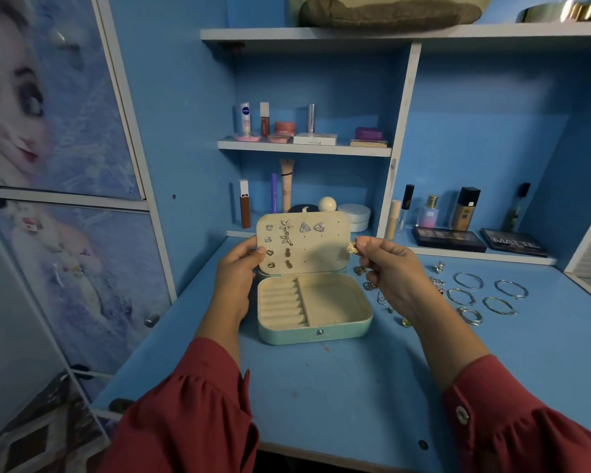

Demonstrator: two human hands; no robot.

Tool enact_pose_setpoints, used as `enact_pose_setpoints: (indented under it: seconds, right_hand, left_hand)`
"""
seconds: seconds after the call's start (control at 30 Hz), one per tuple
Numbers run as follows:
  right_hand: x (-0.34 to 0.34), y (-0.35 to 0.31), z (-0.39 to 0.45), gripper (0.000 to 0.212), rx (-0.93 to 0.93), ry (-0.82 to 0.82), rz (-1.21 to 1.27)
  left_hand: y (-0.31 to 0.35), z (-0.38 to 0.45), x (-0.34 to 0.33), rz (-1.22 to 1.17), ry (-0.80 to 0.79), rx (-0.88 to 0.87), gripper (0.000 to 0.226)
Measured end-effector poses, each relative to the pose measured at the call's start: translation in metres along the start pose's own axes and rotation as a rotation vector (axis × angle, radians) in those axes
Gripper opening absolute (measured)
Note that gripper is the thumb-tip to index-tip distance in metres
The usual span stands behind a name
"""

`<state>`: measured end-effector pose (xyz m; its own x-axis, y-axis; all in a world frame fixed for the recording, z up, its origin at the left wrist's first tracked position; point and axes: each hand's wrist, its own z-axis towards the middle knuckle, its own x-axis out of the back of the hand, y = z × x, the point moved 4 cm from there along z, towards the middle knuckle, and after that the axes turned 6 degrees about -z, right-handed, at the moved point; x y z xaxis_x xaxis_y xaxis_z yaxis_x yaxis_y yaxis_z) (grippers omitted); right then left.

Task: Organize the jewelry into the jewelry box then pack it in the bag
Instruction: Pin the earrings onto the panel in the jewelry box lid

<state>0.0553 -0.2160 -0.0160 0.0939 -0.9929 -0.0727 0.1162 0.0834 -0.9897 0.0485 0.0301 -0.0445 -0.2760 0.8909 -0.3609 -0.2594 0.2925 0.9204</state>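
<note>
A mint-green jewelry box [316,331] stands open on the blue desk, its cream lid [328,254] upright with several earrings pinned on the left half. My left hand [238,271] grips the lid's left edge. My right hand [393,268] pinches a small gold earring [351,248] at the lid's right edge. Loose earrings and rings [369,285] lie just right of the box, partly hidden by my right hand. Several silver bangles [485,297] lie further right. No bag is in view.
Cosmetic bottles and tubes [434,213] and two dark palettes [449,238] line the back ledge. More cosmetics [280,126] stand on the small shelf above. A cabinet with printed doors [48,165] rises on the left. The desk's front edge [321,454] is near me.
</note>
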Motion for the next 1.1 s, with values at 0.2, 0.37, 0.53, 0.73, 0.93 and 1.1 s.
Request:
enact_pose_setpoints:
  seconds: [0.2, 0.37, 0.53, 0.73, 0.93, 1.1]
  right_hand:
    - [-0.011, 0.002, 0.005, 0.008, -0.027, 0.108, 0.007]
    - [-0.012, -0.003, 0.003, 0.004, 0.105, 0.209, -0.123]
    - [-0.017, 0.000, 0.012, 0.003, 0.198, 0.302, -0.156]
    - [-0.022, 0.000, 0.015, 0.003, 0.243, 0.366, -0.192]
    - [-0.022, -0.003, 0.013, 0.006, 0.277, 0.396, -0.225]
    - [-0.022, -0.007, 0.010, 0.007, 0.278, 0.399, -0.253]
  left_hand:
    - [0.001, 0.000, 0.000, 0.005, -0.012, -0.006, 0.027]
    - [0.003, -0.002, -0.001, -0.023, -0.014, -0.009, 0.029]
    - [0.003, -0.003, -0.002, -0.008, -0.014, -0.003, 0.029]
    - [0.004, -0.003, -0.002, 0.007, -0.027, -0.007, 0.028]
    - [0.006, -0.005, -0.004, 0.034, -0.043, -0.029, 0.028]
    - [0.007, -0.006, -0.004, 0.042, -0.047, -0.031, 0.027]
